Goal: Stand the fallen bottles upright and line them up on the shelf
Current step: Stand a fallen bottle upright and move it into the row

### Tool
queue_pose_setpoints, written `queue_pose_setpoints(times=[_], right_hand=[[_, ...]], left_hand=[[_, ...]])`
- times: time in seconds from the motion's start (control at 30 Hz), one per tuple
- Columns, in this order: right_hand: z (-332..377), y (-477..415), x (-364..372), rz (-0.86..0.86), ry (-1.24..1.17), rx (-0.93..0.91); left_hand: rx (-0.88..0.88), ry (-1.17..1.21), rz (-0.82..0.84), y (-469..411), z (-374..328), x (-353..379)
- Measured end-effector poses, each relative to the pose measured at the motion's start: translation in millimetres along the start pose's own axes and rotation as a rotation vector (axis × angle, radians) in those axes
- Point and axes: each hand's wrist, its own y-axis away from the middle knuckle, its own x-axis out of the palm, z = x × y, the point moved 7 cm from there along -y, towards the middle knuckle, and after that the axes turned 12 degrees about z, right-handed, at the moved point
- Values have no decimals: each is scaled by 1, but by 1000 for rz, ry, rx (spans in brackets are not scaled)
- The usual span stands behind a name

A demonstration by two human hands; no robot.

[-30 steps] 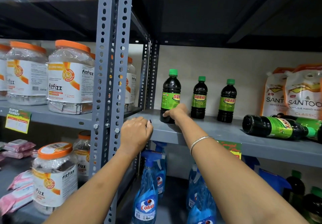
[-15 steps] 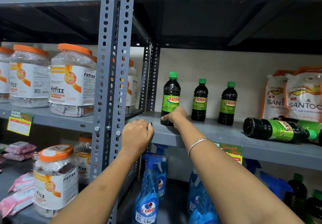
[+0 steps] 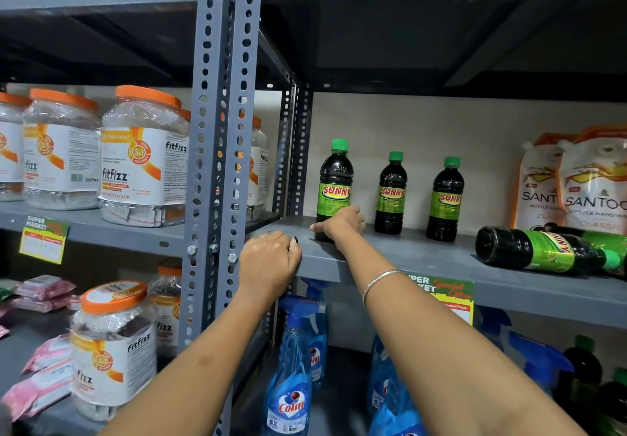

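- Gripping the base of the leftmost dark plastic bottle with a green cap and green "SUNNY" label [image 3: 334, 188], the right hand [image 3: 341, 225] has its fingers curled around the lower body, with the thumb pointing left near the bottom edge.
- That bottle stands upright at the left end of the grey metal shelf [image 3: 424, 259], in the middle of the frame, close to the perforated grey upright post [image 3: 222, 130].
- Two more bottles of the same kind, the middle upright bottle [image 3: 392, 194] and the right upright bottle [image 3: 445, 201], stand in a row to its right, apart from one another, near the back wall.
- A fallen bottle of the same kind [image 3: 543, 250] lies on its side at the right of the frame, base towards the left, with another green-labelled bottle partly hidden behind it.
- The left hand [image 3: 268, 264] is closed loosely over the front left edge of the shelf, holding no bottle.
- A silver bangle [image 3: 380, 281] sits on the right wrist.
- White hand-wash pouches [image 3: 576, 181] stand at the right rear of the shelf.
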Motion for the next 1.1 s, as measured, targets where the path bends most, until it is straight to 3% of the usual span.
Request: queue_pose_setpoints(times=[1.1], right_hand=[[-6, 2, -9, -104, -16, 24]], left_hand=[[-3, -7, -33, 1, -1, -3]])
